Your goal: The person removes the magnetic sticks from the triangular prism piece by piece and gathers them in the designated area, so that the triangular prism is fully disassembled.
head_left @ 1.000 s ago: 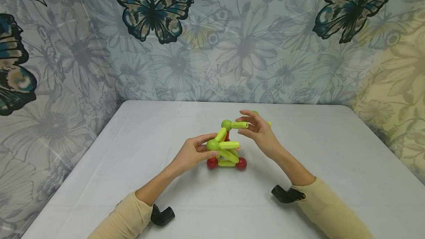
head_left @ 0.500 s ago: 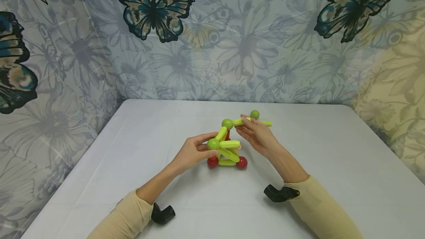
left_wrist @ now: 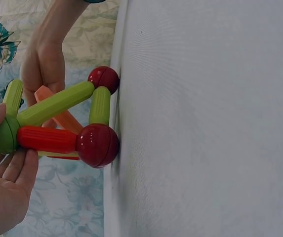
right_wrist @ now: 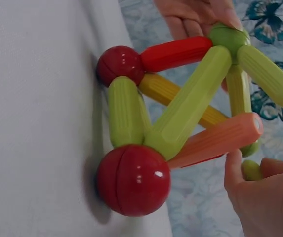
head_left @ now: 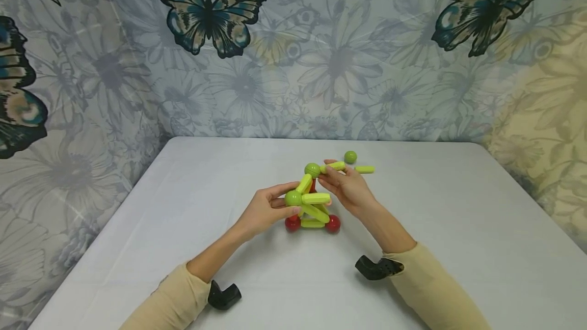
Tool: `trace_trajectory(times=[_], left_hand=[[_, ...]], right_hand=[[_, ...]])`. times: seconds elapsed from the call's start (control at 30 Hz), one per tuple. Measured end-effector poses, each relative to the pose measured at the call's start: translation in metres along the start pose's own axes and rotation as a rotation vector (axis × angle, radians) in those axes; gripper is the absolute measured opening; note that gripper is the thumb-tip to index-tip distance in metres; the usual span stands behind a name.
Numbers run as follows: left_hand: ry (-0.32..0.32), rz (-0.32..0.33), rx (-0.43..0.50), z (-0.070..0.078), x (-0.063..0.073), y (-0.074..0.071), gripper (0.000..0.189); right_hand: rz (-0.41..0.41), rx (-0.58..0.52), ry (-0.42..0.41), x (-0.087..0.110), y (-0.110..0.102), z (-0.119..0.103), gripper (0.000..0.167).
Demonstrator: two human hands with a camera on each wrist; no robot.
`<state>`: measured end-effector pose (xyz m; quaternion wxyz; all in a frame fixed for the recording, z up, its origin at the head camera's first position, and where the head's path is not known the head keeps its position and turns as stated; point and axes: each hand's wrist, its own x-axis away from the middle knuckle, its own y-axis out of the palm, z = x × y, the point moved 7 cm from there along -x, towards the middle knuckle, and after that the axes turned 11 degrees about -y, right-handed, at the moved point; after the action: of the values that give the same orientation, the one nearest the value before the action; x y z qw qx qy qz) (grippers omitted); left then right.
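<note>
My left hand holds a green ball at the near upper corner of a magnetic ball-and-stick frame. From this ball a yellow-green stick points right, its end free. Two red balls form the near base, joined by a short yellow-green stick. My right hand pinches another yellow-green stick, whose inner end meets the far upper green ball. In the right wrist view an orange stick slants up from the nearer red ball. The right fingers partly cover the pinched stick.
A loose green ball and a loose yellow-green stick lie on the white table behind the right hand. Black wrist mounts hang below both sleeves. A butterfly-patterned wall covering rises behind the table.
The right hand has moved left and its fingers have come over the stick at the far green ball, which now tilts up slightly. The loose pieces behind are uncovered. The left hand stays put.
</note>
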<state>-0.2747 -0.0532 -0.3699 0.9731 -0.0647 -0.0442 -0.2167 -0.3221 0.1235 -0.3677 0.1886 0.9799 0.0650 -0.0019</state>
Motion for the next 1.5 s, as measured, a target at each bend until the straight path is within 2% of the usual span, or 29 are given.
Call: trace_trajectory(times=[0.17, 0.4, 0.63, 0.87, 1.0, 1.2, 1.5], left_hand=[[0.0, -0.007, 0.001, 0.0, 0.0, 0.0, 0.056], [-0.002, 0.002, -0.01, 0.0, 0.001, -0.001, 0.057], [0.008, 0.003, -0.011, -0.001, 0.0, -0.001, 0.056], [0.003, 0.011, -0.014, 0.0, 0.001, 0.0, 0.056], [0.0, 0.01, -0.007, 0.001, 0.001, 0.0, 0.057], [0.003, 0.006, -0.009, 0.0, 0.001, 0.0, 0.057], [0.01, 0.005, -0.011, 0.0, 0.001, 0.0, 0.057]], right_hand=[[0.049, 0.083, -0.019, -0.001, -0.009, 0.0, 0.048], [0.117, 0.213, -0.031, -0.009, -0.038, -0.011, 0.054], [0.151, 0.202, 0.026, -0.014, -0.068, -0.013, 0.052], [0.153, 0.334, 0.089, -0.018, -0.085, -0.012, 0.057], [0.178, 0.353, 0.116, -0.02, -0.096, -0.009, 0.056], [0.188, 0.325, 0.155, -0.021, -0.11, -0.007, 0.056], [0.258, 0.337, 0.197, -0.019, -0.129, -0.005, 0.06]])
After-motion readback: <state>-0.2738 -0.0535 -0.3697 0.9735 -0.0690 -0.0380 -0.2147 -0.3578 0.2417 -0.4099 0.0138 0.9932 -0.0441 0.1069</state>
